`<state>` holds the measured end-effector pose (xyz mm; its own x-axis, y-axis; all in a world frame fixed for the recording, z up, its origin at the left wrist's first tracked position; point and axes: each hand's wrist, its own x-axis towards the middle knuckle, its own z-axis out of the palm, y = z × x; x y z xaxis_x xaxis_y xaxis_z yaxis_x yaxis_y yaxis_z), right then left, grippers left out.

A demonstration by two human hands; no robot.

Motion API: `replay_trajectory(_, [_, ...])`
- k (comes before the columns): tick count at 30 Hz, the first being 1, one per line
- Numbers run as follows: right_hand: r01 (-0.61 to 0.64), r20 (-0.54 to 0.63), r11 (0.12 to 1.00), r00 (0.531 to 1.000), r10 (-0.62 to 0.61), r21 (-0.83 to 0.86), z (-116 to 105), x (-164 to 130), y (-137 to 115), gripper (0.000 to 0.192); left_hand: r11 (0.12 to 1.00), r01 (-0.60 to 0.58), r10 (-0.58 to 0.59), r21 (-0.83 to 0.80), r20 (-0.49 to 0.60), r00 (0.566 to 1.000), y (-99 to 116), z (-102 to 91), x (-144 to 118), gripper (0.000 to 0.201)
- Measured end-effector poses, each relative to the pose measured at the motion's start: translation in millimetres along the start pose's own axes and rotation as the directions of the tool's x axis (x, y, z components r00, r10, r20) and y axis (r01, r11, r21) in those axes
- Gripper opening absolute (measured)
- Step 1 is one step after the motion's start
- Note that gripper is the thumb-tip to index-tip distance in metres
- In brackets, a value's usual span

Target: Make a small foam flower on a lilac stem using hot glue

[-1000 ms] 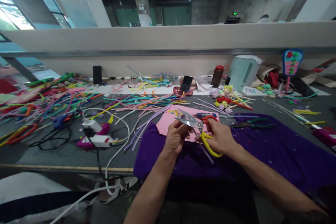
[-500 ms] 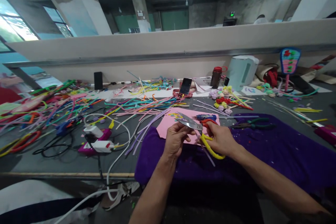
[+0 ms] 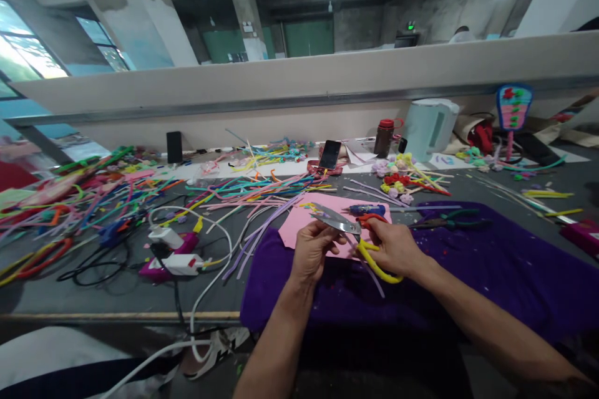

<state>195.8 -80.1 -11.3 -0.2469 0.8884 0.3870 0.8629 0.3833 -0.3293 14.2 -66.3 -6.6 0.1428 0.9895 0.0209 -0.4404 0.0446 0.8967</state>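
My right hand (image 3: 393,249) grips a pair of scissors (image 3: 344,224) by its red and yellow handles, the blades pointing left. Just under the blades, my left hand (image 3: 314,246) is closed in a pinch on a thin lilac pipe cleaner (image 3: 374,277), whose tail hangs down to the right past the yellow handle. My fingers and the blades partly hide the pinched end. Both hands are above a pink sheet (image 3: 292,227) spread on a purple cloth (image 3: 271,280). On the sheet behind the scissors lies a blue-handled tool (image 3: 367,209).
Green-handled pliers (image 3: 452,223) lie right of the sheet. Loose pipe cleaners (image 3: 262,190) cover the table's left and middle. Chargers and a white cable (image 3: 206,287) stand at left. A phone (image 3: 330,154), a bottle (image 3: 384,138) and a pale jug (image 3: 430,128) line the back.
Both hands stay almost in place. The scissor blades have turned slightly, and the lilac pipe cleaner's tail has shifted a little. The view has moved very slightly.
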Motion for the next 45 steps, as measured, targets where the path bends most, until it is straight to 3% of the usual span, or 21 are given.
replay_trajectory(29, [0.016, -0.035, 1.0, 0.999, -0.016, 0.024, 8, -3, 10, 0.033, 1.0, -0.012, 0.013, -0.024, 0.009, 1.0, -2, -0.3, -1, 0.016])
replay_trajectory(35, [0.037, 0.017, 0.979, 0.999, -0.041, 0.198, -4, -2, 1, 0.032, 0.998, 0.035, -0.035, -0.045, -0.002, 0.999, 2, 0.6, 0, 0.018])
replay_trajectory(39, [-0.064, 0.067, 0.947, 0.997, 0.045, 0.316, -7, 1, 2, 0.027, 0.986, 0.076, -0.08, -0.149, -0.019, 0.997, 5, 0.3, 2, 0.022])
replay_trajectory(45, [-0.1, 0.076, 0.985, 0.993, 0.09, 0.142, -4, 2, 1, 0.026, 0.975, 0.092, -0.096, -0.2, -0.012, 0.995, 5, -0.3, 2, 0.024])
